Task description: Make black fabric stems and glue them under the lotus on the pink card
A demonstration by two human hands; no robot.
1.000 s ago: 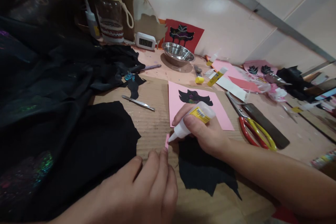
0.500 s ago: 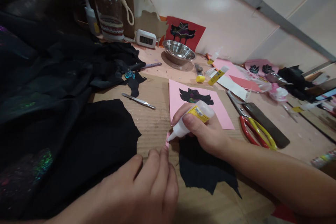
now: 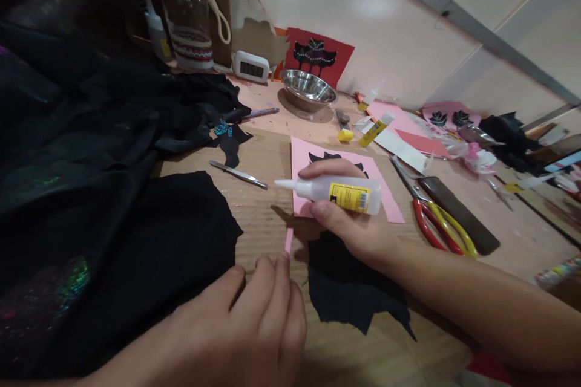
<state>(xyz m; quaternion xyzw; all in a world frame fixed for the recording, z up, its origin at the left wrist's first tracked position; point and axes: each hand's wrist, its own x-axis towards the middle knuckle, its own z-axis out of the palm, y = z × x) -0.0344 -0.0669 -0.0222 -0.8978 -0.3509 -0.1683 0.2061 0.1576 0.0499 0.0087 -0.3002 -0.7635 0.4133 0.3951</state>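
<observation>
My right hand (image 3: 358,227) grips a small clear glue bottle (image 3: 338,190) with a yellow label, held level with its white nozzle pointing left. My left hand (image 3: 254,320) pinches a thin pink paper strip (image 3: 288,240) upright at its fingertips, just below the nozzle. Behind the bottle lies a pink card (image 3: 385,190) bearing a black cut-out shape (image 3: 318,157), partly hidden by my fingers. A black fabric piece (image 3: 354,296) lies on the cardboard under my right wrist.
Black cloth (image 3: 136,242) covers the left side. Tweezers (image 3: 238,174) lie near the card, red-and-yellow scissors (image 3: 442,230) and a dark ruler (image 3: 458,214) to the right. A steel bowl (image 3: 307,88), glue stick (image 3: 374,131), timer (image 3: 250,66) and bottle (image 3: 188,12) stand at the back.
My right hand has lifted the glue bottle off the pink strip and turned it from nozzle-down to level. The left hand keeps the strip where it was.
</observation>
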